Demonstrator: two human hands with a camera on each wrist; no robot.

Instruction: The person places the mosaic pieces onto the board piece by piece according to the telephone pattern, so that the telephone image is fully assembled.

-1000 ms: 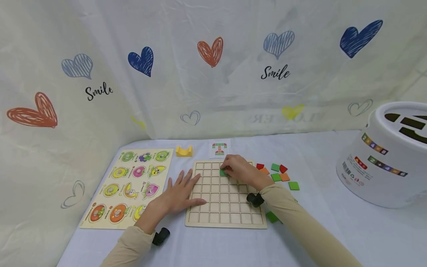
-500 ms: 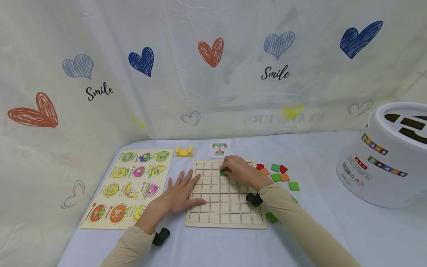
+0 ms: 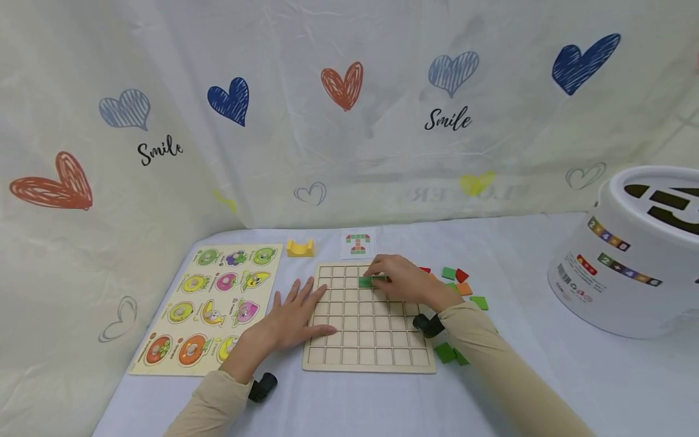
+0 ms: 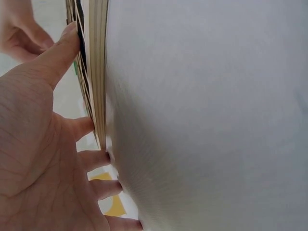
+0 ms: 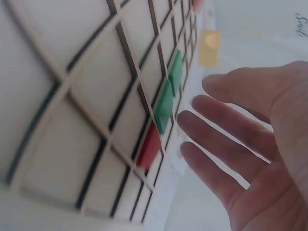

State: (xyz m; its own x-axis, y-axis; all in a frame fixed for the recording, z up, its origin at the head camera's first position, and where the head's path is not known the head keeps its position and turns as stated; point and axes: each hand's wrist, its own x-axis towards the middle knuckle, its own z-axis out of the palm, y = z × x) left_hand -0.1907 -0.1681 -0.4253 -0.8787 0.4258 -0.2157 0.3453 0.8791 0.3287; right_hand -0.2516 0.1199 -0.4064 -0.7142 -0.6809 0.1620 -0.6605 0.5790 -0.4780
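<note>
My left hand (image 3: 286,321) rests spread on the left edge of a wooden grid board (image 3: 368,359); in the left wrist view its thumb and fingertips lie along that edge. My right hand (image 3: 406,280) is over the board's upper part. The right wrist view shows its fingers (image 5: 226,144) loosely bent, apart from the tiles and holding nothing. Near them a green tile (image 5: 164,107), another green tile (image 5: 176,72) and a red tile (image 5: 149,148) sit in a row of cells. In the head view the right hand hides part of this row.
Loose green, red and orange tiles (image 3: 464,289) lie right of the board, partly behind the right arm. A pattern card (image 3: 358,244) and yellow block (image 3: 300,249) stand behind it. A fruit puzzle board (image 3: 188,267) lies left; a white bucket (image 3: 628,291) stands right.
My right hand has let go of the green tile and shifted slightly right, so more green shows in the upper cells. My left hand has stayed on the board's edge.
</note>
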